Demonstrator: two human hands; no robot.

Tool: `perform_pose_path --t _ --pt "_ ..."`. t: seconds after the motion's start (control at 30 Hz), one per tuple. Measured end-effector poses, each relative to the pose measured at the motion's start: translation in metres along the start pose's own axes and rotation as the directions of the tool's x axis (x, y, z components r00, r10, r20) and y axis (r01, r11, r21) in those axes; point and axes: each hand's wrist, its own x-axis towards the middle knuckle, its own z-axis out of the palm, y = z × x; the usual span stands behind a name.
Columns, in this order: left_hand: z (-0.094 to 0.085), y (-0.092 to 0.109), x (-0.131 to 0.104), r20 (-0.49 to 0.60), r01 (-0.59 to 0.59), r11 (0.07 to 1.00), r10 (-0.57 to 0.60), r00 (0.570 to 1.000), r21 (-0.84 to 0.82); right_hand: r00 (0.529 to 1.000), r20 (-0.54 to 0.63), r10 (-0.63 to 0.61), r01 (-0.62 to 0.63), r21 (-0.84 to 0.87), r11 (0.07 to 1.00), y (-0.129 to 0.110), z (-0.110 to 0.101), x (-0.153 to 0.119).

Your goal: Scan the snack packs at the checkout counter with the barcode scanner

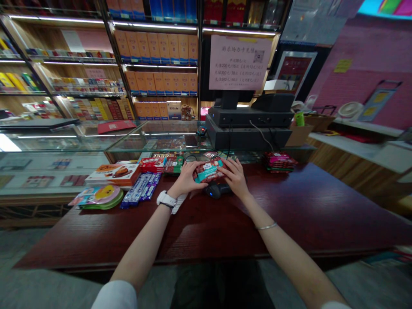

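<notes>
A brown and teal snack packet is raised a little above the dark red table, tilted up at its right end. My left hand grips its left end, thumb below and fingers above. On the packet's right end lie the bent fingers of my right hand, closed on it. A black handheld scanner with a small blue light rests on the table just under the packet. Part of a white strip shows beneath my left wrist.
Purple-blue wrapped bars, a white-orange biscuit box and round-edged colourful packs lie left. Red packets are stacked at the right. Behind stand a glass counter, a cash register and shelves of orange boxes.
</notes>
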Motion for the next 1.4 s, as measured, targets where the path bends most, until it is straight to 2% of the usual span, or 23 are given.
perform_pose_path --t 0.2,0.23,0.3,0.37,0.43,0.53,0.63,0.8,1.0,1.2,1.4 --pt "0.005 -0.011 -0.001 0.087 0.097 0.965 -0.078 0.993 -0.242 0.998 0.015 0.055 -0.056 0.082 0.995 -0.004 0.007 -0.001" --pt "0.006 -0.011 -0.001 0.083 0.105 0.956 -0.085 0.993 -0.276 0.997 0.016 0.074 -0.075 0.096 0.993 -0.004 0.008 -0.001" --pt "0.008 -0.01 -0.002 0.009 0.089 0.955 -0.091 0.996 -0.283 0.992 0.012 0.122 -0.123 0.128 0.984 -0.004 0.01 -0.001" --pt "0.01 -0.006 -0.002 -0.12 0.038 0.98 -0.062 0.991 -0.194 0.984 0.009 0.177 -0.176 0.172 0.969 -0.002 0.012 0.0" --pt "0.012 -0.002 -0.003 -0.219 -0.027 0.999 0.019 0.976 -0.033 0.973 0.002 0.231 -0.224 0.241 0.944 0.0 0.013 0.0" --pt "0.015 0.001 -0.005 -0.233 -0.111 0.973 0.158 0.959 0.202 0.951 -0.01 0.309 -0.283 0.368 0.885 0.005 0.016 0.001" --pt "0.017 0.0 -0.006 -0.188 -0.137 0.934 0.207 0.96 0.33 0.927 0.032 0.373 -0.344 0.466 0.815 0.008 0.018 0.001" --pt "0.02 0.001 -0.006 -0.175 -0.109 0.906 0.196 0.965 0.409 0.88 0.13 0.457 -0.442 0.578 0.686 0.007 0.018 0.003" --pt "0.023 0.004 -0.006 -0.141 -0.077 0.873 0.165 0.976 0.482 0.763 0.283 0.581 -0.591 0.669 0.45 0.001 0.017 0.004" --pt "0.021 0.007 -0.005 -0.059 -0.106 0.847 0.16 0.985 0.521 0.744 0.317 0.589 -0.616 0.667 0.419 0.002 0.018 0.005" --pt "0.022 0.009 -0.006 -0.115 -0.067 0.871 0.14 0.983 0.487 0.745 0.32 0.586 -0.613 0.675 0.41 -0.001 0.023 0.006"
